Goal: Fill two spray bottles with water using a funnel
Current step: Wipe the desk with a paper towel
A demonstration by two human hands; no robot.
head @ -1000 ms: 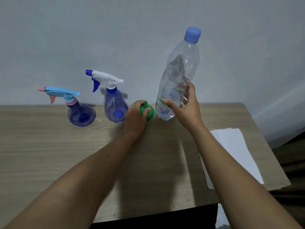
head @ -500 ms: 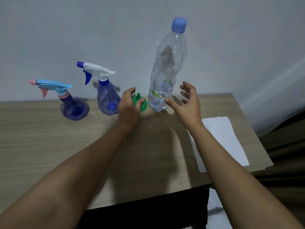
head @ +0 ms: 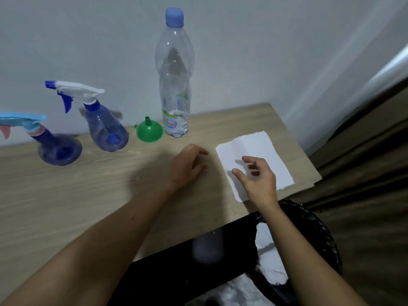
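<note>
Two blue spray bottles stand at the back left of the wooden table (head: 66,195): one with a light-blue and pink trigger head (head: 57,147), one with a white and dark-blue trigger head (head: 106,129). A green funnel (head: 149,131) lies mouth down beside a tall clear water bottle (head: 175,89) with a blue cap, nearly empty. My left hand (head: 187,164) hovers over the table, fingers loosely curled, holding nothing. My right hand (head: 257,177) is over a white paper towel (head: 265,146), fingers relaxed and empty.
The table's right edge and front edge are close to my hands. Below the front edge is a black bin (head: 309,239) with white paper inside. A brown curtain (head: 364,173) hangs at the right. A pale wall (head: 242,51) stands directly behind the bottles.
Both hands have let go of the funnel and water bottle and drawn back toward me. My right hand has moved over the paper towel. The view has shifted right and down.
</note>
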